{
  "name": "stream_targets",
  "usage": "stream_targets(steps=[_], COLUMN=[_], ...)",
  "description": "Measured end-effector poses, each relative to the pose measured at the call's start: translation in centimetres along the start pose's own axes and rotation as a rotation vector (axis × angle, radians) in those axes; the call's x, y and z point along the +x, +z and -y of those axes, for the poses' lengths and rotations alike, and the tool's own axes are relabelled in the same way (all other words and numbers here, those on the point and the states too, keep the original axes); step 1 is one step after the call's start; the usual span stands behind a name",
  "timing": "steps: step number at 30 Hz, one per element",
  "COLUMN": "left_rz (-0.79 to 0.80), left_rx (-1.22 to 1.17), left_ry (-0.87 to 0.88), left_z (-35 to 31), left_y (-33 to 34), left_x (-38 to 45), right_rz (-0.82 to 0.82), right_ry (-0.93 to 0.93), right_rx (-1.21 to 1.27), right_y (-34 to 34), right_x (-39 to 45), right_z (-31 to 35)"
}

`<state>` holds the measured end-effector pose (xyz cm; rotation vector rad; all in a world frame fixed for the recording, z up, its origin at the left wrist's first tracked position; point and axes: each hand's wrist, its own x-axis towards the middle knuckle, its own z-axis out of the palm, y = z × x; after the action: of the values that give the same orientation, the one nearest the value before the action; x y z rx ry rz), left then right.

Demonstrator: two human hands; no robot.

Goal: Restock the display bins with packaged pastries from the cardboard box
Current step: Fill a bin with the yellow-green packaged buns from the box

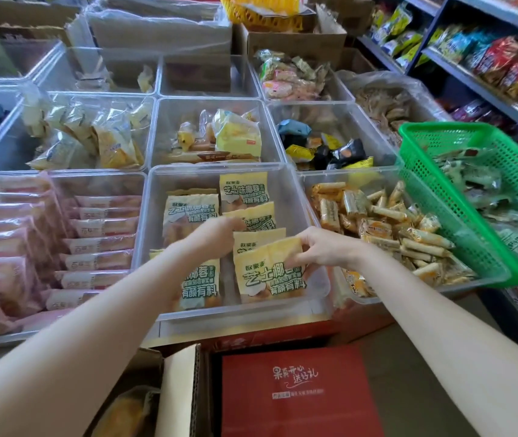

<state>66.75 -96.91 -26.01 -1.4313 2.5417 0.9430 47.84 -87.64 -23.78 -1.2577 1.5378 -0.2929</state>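
Cardboard box below; right hand pinches yellow pastry packet.

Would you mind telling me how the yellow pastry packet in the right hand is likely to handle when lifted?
The yellow pastry packet probably flexes: its top edge crumples where the right hand pinches it. It looks puffy, so likely light. The glossy film may be slippery, and the pastry inside could squash.

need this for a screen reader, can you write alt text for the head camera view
Two bare hands arrange yellow pastry packets in a clear display bin: the right hand pinches the front packet, the left hand rests on packets behind. An open cardboard box sits below.
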Motion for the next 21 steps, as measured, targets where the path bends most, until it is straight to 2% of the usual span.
stream_targets(steps=[2, 5, 11, 16, 21], left_rz=[0.054, -0.043, -0.101, -0.176, -0.197], left_rx=[0.168, 0.39, 0.414, 0.227, 0.191], left_ry=[0.023, 0.071, 0.063, 0.036, 0.028], left_z=[0.1, 0.0, -0.8, -1.0, -0.8], left_y=[1.4, 1.8, 1.1, -0.7, -1.1], left_x=[0.2, 0.7, 1.6, 1.7, 1.0], right_rz=[0.011, -0.011, -0.128, -0.161, -0.245], right_ry=[-0.007, 0.002, 0.049, 0.084, 0.143], right_rx=[0.02, -0.015, -0.111, -0.259, -0.494], right_y=[-0.1, -0.1, -0.1, 0.9, 3.3], right_x=[0.1, 0.5, 0.6, 0.7, 2.6], right_z=[0.1, 0.2, 0.6, 0.6, 0.8])
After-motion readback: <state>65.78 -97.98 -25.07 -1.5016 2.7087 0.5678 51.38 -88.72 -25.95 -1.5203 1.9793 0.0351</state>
